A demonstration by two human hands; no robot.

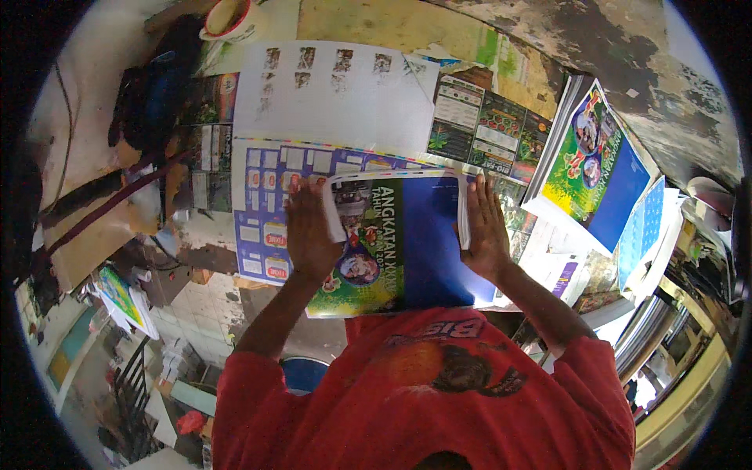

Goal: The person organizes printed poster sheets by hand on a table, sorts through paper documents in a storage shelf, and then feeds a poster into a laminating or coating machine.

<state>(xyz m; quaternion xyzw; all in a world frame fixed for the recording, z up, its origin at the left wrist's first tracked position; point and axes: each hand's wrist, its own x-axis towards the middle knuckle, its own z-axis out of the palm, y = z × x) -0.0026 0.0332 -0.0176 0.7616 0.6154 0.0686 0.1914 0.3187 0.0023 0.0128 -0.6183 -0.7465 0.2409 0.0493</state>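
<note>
Your left hand (310, 231) stands with its fingers stretched away from you, lying close together, the palm turned in against the left edge of a stack of printed sheets (431, 243). Your right hand (486, 227) mirrors it at the right edge, fingers extended and a little apart. Neither hand is curled into a grip; the stack sits between your palms, its pale side edges turned up beside them. Your bare forearms slant inward from the red sleeves, elbows bent outward, and the stack's near edge reaches your red shirt (423, 384).

Beneath and beyond your left hand spreads a purple label sheet (254, 200). Farther out, ahead of both hands, lies a white sheet (337, 102) with dark smudges, and past your right hand's fingertips, a dark green printed sheet (450, 117). To the right of that hand, well apart, rests a second stack (583, 176) of similar design. Far ahead of your left hand, a mug (231, 23) stands on the bench (356, 22).
</note>
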